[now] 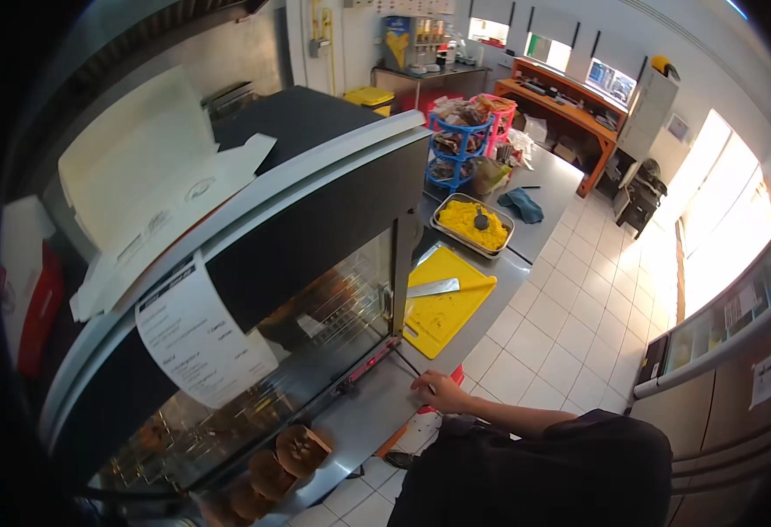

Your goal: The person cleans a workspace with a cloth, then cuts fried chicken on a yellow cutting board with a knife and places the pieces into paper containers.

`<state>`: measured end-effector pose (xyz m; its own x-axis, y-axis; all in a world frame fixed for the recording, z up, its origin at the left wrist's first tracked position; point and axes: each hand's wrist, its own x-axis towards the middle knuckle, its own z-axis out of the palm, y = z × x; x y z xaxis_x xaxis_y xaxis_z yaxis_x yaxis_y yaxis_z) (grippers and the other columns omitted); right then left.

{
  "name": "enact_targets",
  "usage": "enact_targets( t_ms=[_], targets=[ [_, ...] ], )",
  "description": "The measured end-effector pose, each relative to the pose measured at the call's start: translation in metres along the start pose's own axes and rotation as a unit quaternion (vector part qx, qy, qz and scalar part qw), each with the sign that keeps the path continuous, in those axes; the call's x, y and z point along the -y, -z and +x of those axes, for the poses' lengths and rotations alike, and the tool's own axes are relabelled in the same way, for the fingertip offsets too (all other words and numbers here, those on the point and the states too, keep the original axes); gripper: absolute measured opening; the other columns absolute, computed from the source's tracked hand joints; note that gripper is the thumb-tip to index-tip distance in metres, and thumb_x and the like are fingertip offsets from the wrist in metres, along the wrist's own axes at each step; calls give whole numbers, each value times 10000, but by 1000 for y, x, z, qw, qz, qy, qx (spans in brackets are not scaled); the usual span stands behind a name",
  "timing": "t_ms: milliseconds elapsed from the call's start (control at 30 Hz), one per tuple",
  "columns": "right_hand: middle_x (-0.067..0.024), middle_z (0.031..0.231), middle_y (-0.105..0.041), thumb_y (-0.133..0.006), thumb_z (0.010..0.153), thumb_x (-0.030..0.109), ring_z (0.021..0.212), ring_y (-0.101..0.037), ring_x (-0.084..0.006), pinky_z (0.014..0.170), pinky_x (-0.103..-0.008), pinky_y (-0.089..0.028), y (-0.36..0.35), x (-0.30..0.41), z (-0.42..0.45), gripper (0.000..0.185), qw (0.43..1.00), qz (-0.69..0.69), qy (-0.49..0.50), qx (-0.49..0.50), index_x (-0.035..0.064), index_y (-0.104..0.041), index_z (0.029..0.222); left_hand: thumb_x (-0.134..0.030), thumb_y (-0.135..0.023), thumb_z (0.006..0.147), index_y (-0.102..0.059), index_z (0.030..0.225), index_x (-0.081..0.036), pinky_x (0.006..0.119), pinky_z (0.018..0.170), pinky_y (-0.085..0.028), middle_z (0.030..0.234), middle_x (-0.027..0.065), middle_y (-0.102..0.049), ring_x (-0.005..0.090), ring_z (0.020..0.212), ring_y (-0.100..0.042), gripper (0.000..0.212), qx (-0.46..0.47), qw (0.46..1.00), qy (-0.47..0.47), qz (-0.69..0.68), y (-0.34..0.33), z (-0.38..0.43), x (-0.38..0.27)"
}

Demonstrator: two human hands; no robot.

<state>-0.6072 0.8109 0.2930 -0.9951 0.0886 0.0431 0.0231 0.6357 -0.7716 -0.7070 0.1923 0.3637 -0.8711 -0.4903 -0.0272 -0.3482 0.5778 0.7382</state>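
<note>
My right hand (441, 390) is at the edge of the stainless steel counter (375, 408), fingers bent. A thin dark line (406, 361), either a rod or a seam, runs from the cabinet's corner to the fingers; whether they hold it I cannot tell. My left hand is out of view. Before me stands a glass-fronted heated cabinet (339, 296) with wire racks and food inside. Over its front hangs a printed paper slip (194, 342). Several brown round-topped things (301, 451) line the counter's front. Beyond the cabinet, a yellow cutting board (454, 313) carries a broad metal blade (437, 288).
A steel tray of yellow food (468, 221) with a dark scoop sits behind the board, near a blue cloth (522, 204). Blue tiered baskets (461, 151) hold packets. Opened white cartons (142, 165) rest atop the cabinet. A refrigerator (682, 421) stands right, across the tiled floor (543, 329).
</note>
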Motion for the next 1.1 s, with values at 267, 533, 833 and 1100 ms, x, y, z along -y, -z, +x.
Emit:
enact_targets(
  t_ms=[267,533,833,1100],
  targets=[
    [-147,1123,-684,-520,1050,233,1000,-668,-261,877,-374,-533,-12,17,-48,286,977,127,-30,169,28,-665,1188,-291,-423,1055,-597,1220,-7,417,947,-466,1199,181,-621,314,1098,-585,371,252,945,-207,-32,-156,-125,-182],
    [-185,1168,-667,-422,1094,315,1098,-639,-253,965,-377,-485,59,-1,-64,422,891,191,-40,411,-18,-585,1296,-281,-426,1052,-531,1305,2,423,1004,-430,1287,202,-565,329,1183,-536,394,397,844,-360,-10,-405,-289,-299],
    [-188,1629,-265,-345,1110,337,1527,-220,-276,1236,-377,-168,167,-73,-41,603,909,410,-21,68,-39,-230,1567,-269,-430,1049,-458,1402,13,430,1068,-390,1386,226,-502,346,1278,-482,452,128,923,-361,-14,-550,-352,-310],
    [-143,1597,-348,-203,1105,481,1499,-276,-265,1240,-367,-159,146,-120,24,703,851,496,-125,120,-69,-315,1529,-259,-434,1046,-392,1487,22,435,1125,-354,1474,247,-446,362,1362,-433,525,-72,881,-452,-120,-564,-351,-341]
  ],
)
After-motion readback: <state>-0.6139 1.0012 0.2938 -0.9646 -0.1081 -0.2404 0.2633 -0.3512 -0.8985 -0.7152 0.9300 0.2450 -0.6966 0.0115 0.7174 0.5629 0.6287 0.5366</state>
